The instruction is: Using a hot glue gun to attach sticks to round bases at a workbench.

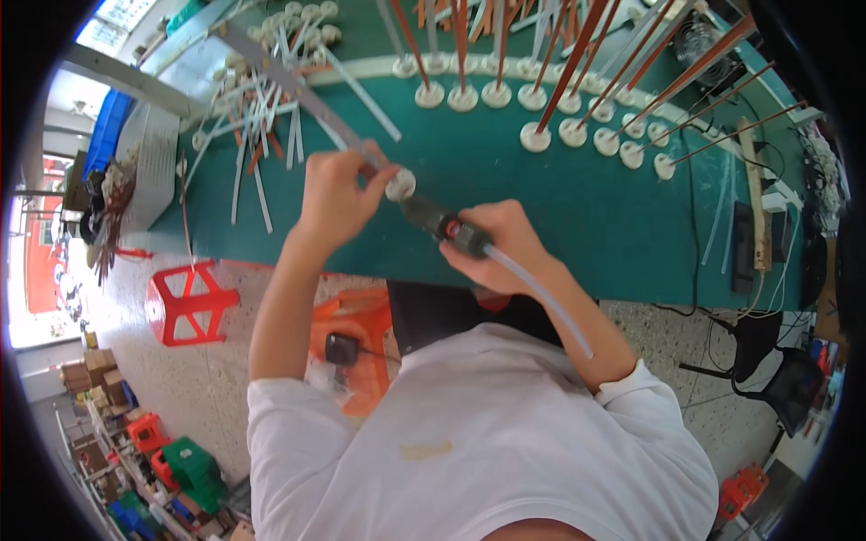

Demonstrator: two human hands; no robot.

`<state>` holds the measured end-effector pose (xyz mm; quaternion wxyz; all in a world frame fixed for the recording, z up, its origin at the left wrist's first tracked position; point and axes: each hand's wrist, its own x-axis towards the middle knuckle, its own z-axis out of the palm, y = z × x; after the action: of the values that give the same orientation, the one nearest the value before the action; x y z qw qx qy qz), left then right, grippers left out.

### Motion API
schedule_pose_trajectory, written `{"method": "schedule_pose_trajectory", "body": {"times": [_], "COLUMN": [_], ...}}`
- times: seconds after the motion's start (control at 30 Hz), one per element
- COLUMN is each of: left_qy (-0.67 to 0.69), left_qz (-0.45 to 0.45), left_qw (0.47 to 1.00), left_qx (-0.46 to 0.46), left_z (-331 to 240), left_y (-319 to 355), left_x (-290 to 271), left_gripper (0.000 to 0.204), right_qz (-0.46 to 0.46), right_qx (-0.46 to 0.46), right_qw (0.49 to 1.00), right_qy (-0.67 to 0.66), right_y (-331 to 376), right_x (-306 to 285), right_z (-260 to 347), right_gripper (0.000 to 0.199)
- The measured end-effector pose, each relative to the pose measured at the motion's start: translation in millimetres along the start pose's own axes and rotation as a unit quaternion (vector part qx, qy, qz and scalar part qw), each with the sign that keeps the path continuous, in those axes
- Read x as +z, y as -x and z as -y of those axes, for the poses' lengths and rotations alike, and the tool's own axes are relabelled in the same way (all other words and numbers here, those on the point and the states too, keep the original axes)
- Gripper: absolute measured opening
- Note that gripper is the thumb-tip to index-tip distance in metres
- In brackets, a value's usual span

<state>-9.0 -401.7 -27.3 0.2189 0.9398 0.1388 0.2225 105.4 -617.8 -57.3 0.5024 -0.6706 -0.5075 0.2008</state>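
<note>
My left hand (334, 194) grips a long grey-white rod (289, 81) near its lower end, where a round white cap (400, 184) sits. My right hand (496, 248) holds a dark tool (446, 223) with a clear hose (541, 293) trailing down toward my body. The tool's tip meets the white cap. Both hands hover over the near edge of a green table (559, 207).
Upright brown and white rods in round white bases (535, 137) stand in an arc across the back. Loose white rods (262, 135) lie at the back left. A red stool (188, 302) and an orange stool (356, 347) stand on the floor. Cables and a wooden strip (756, 198) lie at right.
</note>
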Motion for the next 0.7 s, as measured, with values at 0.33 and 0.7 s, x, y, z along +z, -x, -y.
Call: {"method": "schedule_pose_trajectory", "body": {"times": [0.33,0.7], "left_qy": [-0.007,0.071], "left_qz": [0.003,-0.019], "left_qw": [1.0,0.997], "left_qx": [0.015,-0.01], "left_z": [-13.5,-22.2], "left_y": [13.8,8.1], "left_x": [5.1,-5.9], "left_gripper": [0.015,0.011], "right_qz": [0.009,0.012], "right_qx": [-0.016,0.0], "right_qw": [1.0,1.0], "right_qy": [0.009,0.003], "right_y": [24.2,18.0], "right_x": [5.7,5.8], "right_z": [-8.0,-15.4], "right_gripper": [0.015,0.016]}}
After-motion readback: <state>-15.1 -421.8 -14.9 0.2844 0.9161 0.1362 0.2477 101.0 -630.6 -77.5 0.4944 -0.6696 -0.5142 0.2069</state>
